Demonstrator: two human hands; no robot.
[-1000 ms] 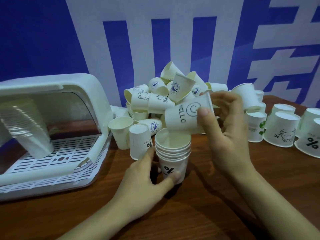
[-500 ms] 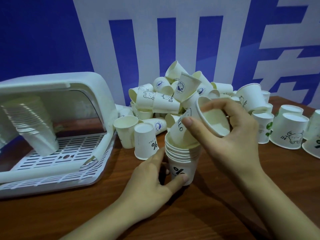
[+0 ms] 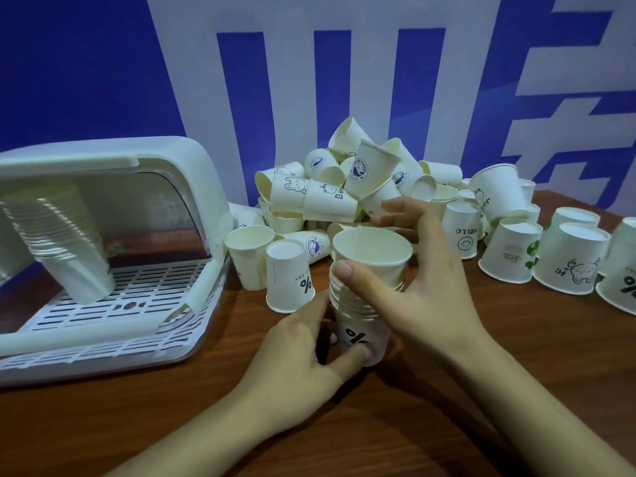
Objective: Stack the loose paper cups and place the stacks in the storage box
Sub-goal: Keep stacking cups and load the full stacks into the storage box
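Observation:
A short stack of white paper cups point(image 3: 361, 311) stands upright on the wooden table, its lowest cup printed with a % sign. My left hand point(image 3: 303, 342) grips the base of the stack. My right hand point(image 3: 423, 270) holds the top cup point(image 3: 371, 251), thumb on its front wall, fingers spread behind it. That cup sits nested in the stack. Behind it lies a pile of loose cups point(image 3: 347, 187). The white storage box point(image 3: 103, 242) stands open at the left, with a tall leaning stack of cups point(image 3: 58, 239) inside.
Upside-down cups point(image 3: 564, 259) stand in a row at the right. Two single cups point(image 3: 289, 280) stand just left of the stack. A blue and white banner wall runs behind the table point(image 3: 516, 356). The box's slatted tray point(image 3: 113, 304) lies open at the front.
My right hand turned the HELLO cup upright and lowered it into the stack; it now sits nested. My left hand stayed on the stack's base.

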